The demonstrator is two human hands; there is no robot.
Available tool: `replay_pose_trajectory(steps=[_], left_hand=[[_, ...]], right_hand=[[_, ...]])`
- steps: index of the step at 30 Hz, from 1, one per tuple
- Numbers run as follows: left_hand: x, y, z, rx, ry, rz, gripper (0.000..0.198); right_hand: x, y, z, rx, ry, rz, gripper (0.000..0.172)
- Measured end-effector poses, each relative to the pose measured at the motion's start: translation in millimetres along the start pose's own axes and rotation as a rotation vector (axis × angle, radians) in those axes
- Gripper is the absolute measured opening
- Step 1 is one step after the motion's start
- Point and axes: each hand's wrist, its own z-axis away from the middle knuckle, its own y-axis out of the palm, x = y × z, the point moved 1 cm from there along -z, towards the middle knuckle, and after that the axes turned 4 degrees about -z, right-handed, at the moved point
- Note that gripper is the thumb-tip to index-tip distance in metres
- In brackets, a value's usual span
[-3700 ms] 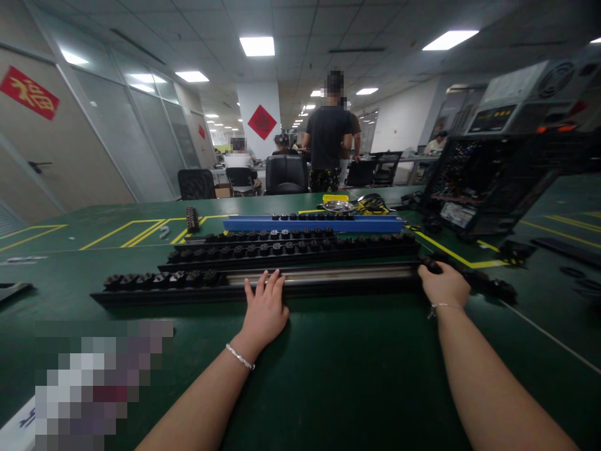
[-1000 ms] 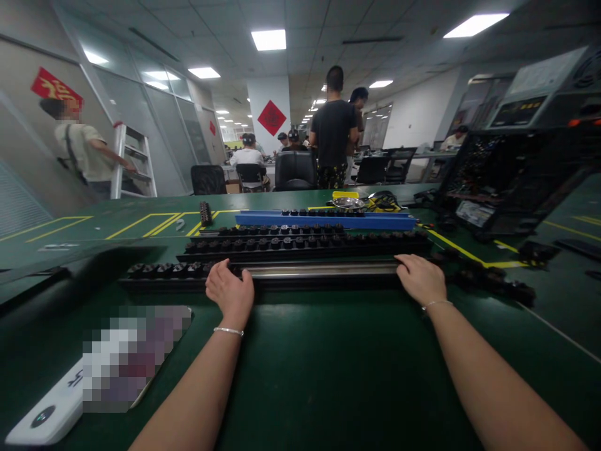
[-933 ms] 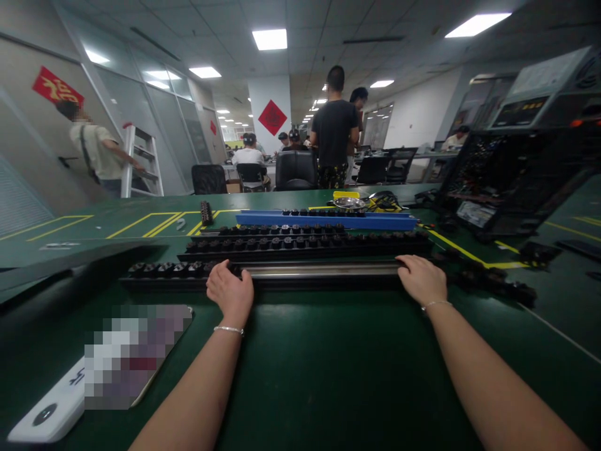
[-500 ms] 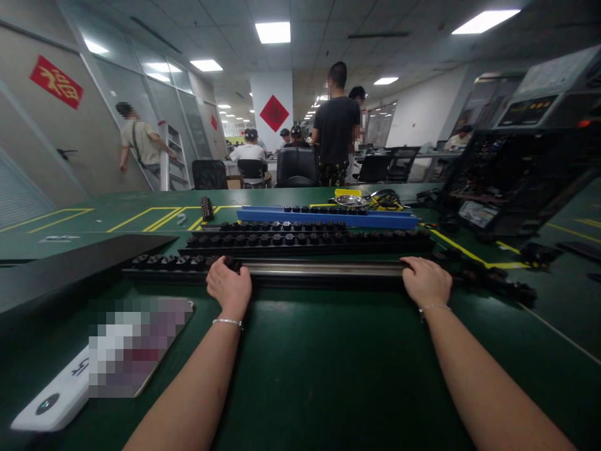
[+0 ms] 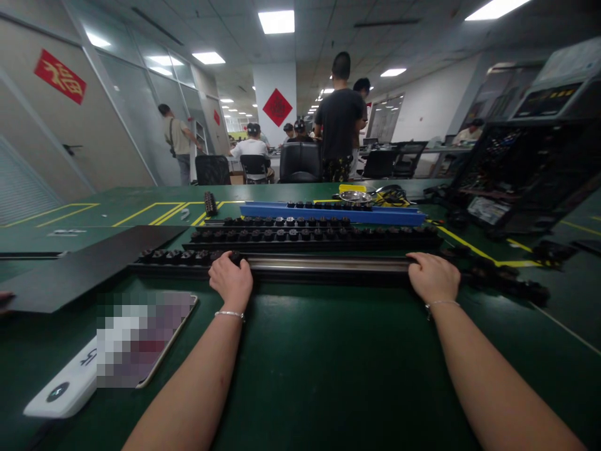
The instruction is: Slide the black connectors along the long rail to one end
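A long black rail (image 5: pixel 328 265) with a shiny metal strip lies crosswise on the green table (image 5: pixel 319 357). My left hand (image 5: pixel 231 280) is closed around it, fingertips by the last of several black rollers (image 5: pixel 176 257) seated along its left part. Farther right, my right hand (image 5: pixel 434 279) grips the same rail, fingers over its far edge and thumb side inward. Both palms hide parts of the rail. Just behind it is another black rail (image 5: pixel 310 245) lined with similar rollers.
At left, a person's hand (image 5: pixel 4 300) touches a dark flat panel (image 5: pixel 94 269). Near my left forearm lie a phone (image 5: pixel 173 335) and a white device (image 5: pixel 61 394). Behind the rails are a blue channel (image 5: pixel 338 214) and metal dish (image 5: pixel 357 198); an open black machine (image 5: pixel 530 169) stands right.
Both my hands keep their places on the rail while the view shifts slightly. A person's hand has appeared at the left panel's edge. The person by the ladder has moved rightward.
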Motion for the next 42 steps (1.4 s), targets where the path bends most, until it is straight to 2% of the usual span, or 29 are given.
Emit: replay_pose_trajectory(steps=[19, 32, 42], left_hand=[[-7, 0.9, -2, 0.016, -0.008, -0.047, 0.04], [-9, -0.9, -3, 0.016, -0.004, -0.076, 0.038], [-10, 2.2, 1, 0.03, 0.01, 0.018, 0.033]], right_hand=[[-6, 6, -6, -0.048, 0.032, 0.015, 0.035], [-3, 2, -7, -0.008, 0.049, 0.011, 0.036], [-9, 8, -6, -0.086, 0.007, -0.024, 0.034]])
